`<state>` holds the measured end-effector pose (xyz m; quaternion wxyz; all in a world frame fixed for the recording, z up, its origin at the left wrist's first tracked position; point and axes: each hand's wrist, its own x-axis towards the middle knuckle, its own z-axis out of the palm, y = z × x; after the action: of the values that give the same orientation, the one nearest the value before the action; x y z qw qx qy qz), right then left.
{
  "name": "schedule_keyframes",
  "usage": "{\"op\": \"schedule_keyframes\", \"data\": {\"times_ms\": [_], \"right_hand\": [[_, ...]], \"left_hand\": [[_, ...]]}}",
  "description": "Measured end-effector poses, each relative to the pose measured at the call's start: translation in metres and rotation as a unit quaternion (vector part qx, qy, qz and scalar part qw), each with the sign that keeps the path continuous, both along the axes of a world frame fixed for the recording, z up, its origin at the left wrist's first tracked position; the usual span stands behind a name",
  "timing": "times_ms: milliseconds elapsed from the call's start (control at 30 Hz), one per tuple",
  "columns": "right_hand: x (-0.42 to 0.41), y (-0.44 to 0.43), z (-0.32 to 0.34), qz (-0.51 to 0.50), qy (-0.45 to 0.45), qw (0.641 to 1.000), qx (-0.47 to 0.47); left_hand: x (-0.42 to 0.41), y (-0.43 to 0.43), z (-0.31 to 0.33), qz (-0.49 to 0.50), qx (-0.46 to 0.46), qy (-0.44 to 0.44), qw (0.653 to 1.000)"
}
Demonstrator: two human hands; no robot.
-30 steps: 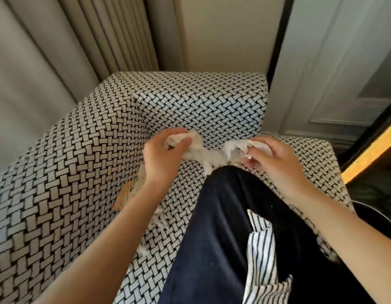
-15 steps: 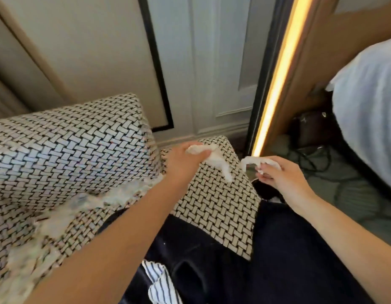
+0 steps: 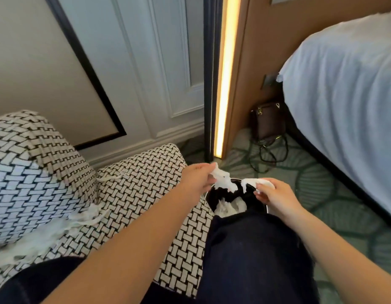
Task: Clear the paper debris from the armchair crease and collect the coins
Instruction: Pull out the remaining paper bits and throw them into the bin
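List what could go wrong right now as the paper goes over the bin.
1. Both hands, left hand and right hand, hold torn paper near the bin rim; loose strips could fall onto the carpet.
2. Much paper still lies in the armchair crease; it could scatter onto the seat.
3. No coins show; any hidden in the paper might get binned.

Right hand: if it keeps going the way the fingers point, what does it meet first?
Probably the left hand and its paper scrap, across the open bin. The right hand points leftward; depth is unclear.
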<state>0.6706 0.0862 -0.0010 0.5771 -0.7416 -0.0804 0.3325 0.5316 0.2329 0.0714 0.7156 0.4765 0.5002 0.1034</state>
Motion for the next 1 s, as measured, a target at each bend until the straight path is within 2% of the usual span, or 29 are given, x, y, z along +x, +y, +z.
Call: {"op": "schedule_keyframes", "data": {"times_ms": [133, 267, 433, 700, 1000], "right_hand": [[0.018, 0.006, -0.014, -0.009, 0.035, 0.999, -0.017], [0.029, 0.018, -0.016, 0.004, 0.049, 0.998, -0.033], [0.024, 0.022, -0.008, 0.128, 0.112, 0.980, -0.101], [0.014, 0.028, 0.021, 0.177, 0.029, 0.976, -0.124], [-0.039, 0.062, 0.101, 0.274, -0.056, 0.956, -0.086]], "left_hand": [[0.013, -0.006, -0.009, -0.085, -0.021, 0.006, 0.996], [0.010, -0.005, -0.021, -0.111, 0.002, 0.011, 0.994], [0.001, -0.002, -0.027, -0.110, 0.018, 0.027, 0.993], [-0.022, 0.002, -0.012, -0.103, 0.061, 0.044, 0.992], [-0.072, 0.005, 0.035, -0.090, 0.152, 0.016, 0.984]]}}
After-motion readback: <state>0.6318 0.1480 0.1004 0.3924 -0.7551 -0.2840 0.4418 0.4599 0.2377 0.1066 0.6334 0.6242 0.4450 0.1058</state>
